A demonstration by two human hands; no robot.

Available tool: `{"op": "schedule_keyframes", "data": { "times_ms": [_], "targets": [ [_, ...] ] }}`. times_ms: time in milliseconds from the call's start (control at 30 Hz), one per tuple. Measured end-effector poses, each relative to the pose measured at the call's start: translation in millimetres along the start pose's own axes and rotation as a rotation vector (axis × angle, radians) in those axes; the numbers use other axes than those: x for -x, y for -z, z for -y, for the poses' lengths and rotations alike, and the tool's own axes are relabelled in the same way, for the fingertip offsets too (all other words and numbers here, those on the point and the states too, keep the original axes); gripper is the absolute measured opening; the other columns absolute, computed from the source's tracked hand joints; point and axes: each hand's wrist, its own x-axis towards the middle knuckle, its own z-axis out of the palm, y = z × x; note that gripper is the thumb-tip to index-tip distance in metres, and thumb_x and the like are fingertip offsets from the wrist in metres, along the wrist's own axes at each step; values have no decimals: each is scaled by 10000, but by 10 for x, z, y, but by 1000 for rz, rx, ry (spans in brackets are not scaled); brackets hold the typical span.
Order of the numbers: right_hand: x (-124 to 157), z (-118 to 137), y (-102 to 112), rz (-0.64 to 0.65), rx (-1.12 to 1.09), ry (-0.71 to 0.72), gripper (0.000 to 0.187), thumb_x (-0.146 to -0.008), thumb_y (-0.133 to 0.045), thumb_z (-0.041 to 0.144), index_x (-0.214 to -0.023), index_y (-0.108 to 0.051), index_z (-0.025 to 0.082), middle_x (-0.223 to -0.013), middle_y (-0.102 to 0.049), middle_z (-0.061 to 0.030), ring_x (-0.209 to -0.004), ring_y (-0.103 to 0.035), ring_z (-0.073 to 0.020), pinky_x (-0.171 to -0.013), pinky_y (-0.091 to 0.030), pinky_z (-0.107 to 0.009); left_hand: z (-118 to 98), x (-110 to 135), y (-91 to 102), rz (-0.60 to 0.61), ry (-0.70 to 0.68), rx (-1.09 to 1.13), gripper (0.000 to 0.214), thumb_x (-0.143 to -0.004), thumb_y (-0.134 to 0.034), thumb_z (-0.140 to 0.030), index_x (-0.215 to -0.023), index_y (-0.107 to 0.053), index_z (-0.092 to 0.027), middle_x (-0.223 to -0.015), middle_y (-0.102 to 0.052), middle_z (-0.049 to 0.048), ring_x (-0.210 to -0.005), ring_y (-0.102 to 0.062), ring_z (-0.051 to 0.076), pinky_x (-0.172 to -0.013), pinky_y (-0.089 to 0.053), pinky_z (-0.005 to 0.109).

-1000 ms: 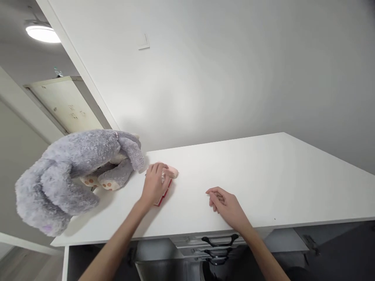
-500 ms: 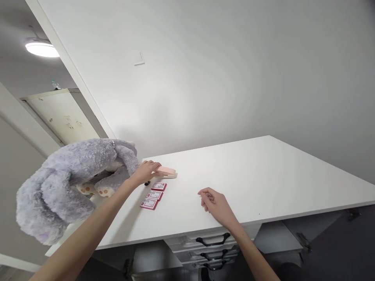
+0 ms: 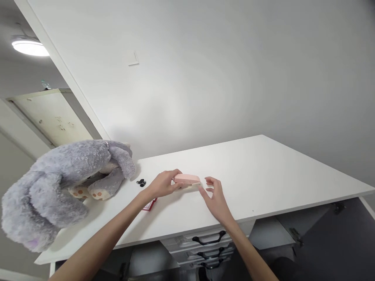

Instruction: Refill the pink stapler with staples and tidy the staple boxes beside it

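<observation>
Landmark: a white rectangular table top [image 3: 263,171] is taken as the reference; it is set against a plain white wall.
Pink object: a small, flat, pale pink oblong case [image 3: 187,179] is seen just above the table top, near the front edge and left of the middle.
Left hand: the left hand [image 3: 163,184] is closed around the left end of the pink case, which is pinched between thumb and fingers.
Right hand: the right hand [image 3: 215,197] is held loosely spread just right of the pink case, fingers pointed at its right end; whether the case is touched cannot be told.
Cards: a red and white card [image 3: 149,204] is glimpsed on the table top beneath the left forearm, mostly hidden.
Clip: a small black clip-like item [image 3: 141,182] is laid on the table top, left of the left hand.
Toy: a large grey plush animal [image 3: 67,183] is slumped over the table top's left end.
Drawers: grey drawers with black handles [image 3: 208,238] are seen below the table top's front edge.
</observation>
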Motion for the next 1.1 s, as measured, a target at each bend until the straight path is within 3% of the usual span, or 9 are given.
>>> {"op": "schedule_keyframes", "data": {
  "times_ms": [67,167,300,467,633,933,1100],
  "targets": [
    [3,3,-2,30,19,44,562,-952,-642,537,-1403,-511,227,-1435,-546,-163,-1333,-548,-297,-1079,-537,-483,-92,22,-63,29,-26,27,369,-957,-587,-537,-1104,-710,-222,-975,-763,74,-819,-680,235,-703,-450,296],
    [8,64,24,139,67,85,470,-943,-665,493,-1333,-603,237,-1389,-618,-142,-1297,-578,-313,-1101,-506,-504,-179,51,-161,57,-52,23,395,-963,-588,-565,-1107,-711,-218,-960,-756,73,-812,-676,234,-710,-443,298],
    [13,177,72,268,88,-13,382,-934,-677,517,-1196,-683,239,-1231,-721,-102,-1162,-648,-310,-984,-534,-447,-216,98,-259,54,-65,60,416,-961,-599,-592,-1106,-721,-222,-962,-750,68,-823,-674,230,-727,-439,297],
    [15,229,101,364,53,-75,351,-959,-621,524,-1140,-675,229,-1149,-733,-65,-1066,-668,-273,-859,-523,-352,-171,175,-361,33,-20,257,389,-942,-644,-578,-1054,-723,-213,-943,-738,29,-840,-656,198,-760,-448,279],
    [8,228,108,350,74,-74,320,-971,-600,495,-1136,-664,228,-1123,-726,-57,-1031,-664,-262,-851,-511,-340,-74,185,-521,-58,87,441,337,-871,-736,-513,-963,-722,-189,-906,-735,1,-862,-642,187,-776,-460,269],
    [-1,214,101,328,30,-87,329,-1000,-571,510,-1139,-654,224,-1132,-727,-66,-1064,-670,-271,-859,-523,-346,149,21,-695,-22,86,683,331,-798,-849,-434,-1000,-814,-174,-983,-796,37,-963,-684,224,-874,-500,304],
    [-6,194,99,284,52,-91,330,-1008,-553,518,-1131,-648,227,-1109,-718,-64,-1043,-665,-270,-865,-515,-359,222,-82,-790,-12,81,784,370,-777,-878,-453,-991,-824,-156,-962,-803,60,-903,-695,220,-816,-516,303]
  ]
}}
